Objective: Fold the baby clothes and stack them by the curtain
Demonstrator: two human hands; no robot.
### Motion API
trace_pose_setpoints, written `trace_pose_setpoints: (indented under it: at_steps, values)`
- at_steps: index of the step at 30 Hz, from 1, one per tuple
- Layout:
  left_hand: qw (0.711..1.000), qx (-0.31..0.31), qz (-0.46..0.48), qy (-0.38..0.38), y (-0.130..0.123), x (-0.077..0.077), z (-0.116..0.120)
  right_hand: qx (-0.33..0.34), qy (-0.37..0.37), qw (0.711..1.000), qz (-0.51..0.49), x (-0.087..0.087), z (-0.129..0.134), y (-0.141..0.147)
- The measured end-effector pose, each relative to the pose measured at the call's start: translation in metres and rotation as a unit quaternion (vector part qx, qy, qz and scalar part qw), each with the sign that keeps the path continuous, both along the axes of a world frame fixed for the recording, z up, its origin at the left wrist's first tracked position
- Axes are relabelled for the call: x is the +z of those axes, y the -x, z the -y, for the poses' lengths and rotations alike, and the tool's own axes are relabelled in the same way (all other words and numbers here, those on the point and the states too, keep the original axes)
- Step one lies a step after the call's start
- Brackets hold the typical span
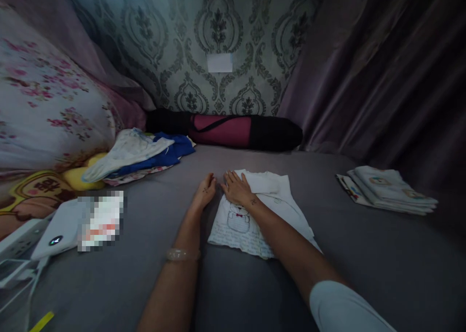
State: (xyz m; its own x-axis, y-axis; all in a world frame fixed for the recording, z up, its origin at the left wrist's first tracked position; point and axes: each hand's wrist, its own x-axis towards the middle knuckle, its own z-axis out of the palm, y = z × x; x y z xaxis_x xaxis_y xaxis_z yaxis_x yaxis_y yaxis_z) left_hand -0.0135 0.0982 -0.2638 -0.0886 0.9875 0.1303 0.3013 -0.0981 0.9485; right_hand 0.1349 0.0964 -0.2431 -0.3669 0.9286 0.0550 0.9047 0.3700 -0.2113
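Observation:
A white child's shirt (233,235) lies flat in front of me, printed with a bear in a red bow tie and lines of writing. Part of it is folded over near the top. My right hand (236,189) rests on its upper left part, fingers spread and palm down, hiding some of the print. Just left of the shirt, my left hand (207,190) is on its edge on the grey sheet, its fingers loosely bent with nothing visible in them. A clear bangle (182,255) circles my left wrist.
Folded clothes (389,189) are stacked at the right. At the left lie loose clothes (145,152), a yellow plush (36,191), a white power bank (61,230) and a power strip with cables (22,242). A black and maroon long bag (225,130) lies along the wall.

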Motion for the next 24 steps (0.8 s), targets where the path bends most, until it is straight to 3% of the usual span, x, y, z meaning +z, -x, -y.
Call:
trace_pose_setpoints:
  at_steps: [7,13,18,22,24]
  values:
    - [0.999,0.014,-0.041,0.013,0.000,0.001,0.001,0.015,0.030,0.999,0.000,0.008,-0.001,-0.004]
    - [0.999,0.015,-0.027,0.012,-0.001,0.002,0.002,-0.001,-0.067,0.998,-0.018,0.010,0.005,-0.013]
    - [0.998,0.002,-0.068,0.015,-0.001,0.005,0.004,-0.031,-0.010,0.999,-0.007,-0.005,0.003,-0.014]
    - [0.997,0.009,-0.073,0.014,-0.001,0.001,0.002,-0.016,0.009,1.000,-0.023,0.002,0.003,-0.022]
    - [0.997,0.013,-0.080,0.022,-0.001,-0.001,0.001,-0.039,-0.021,0.999,-0.030,0.006,0.007,-0.031]
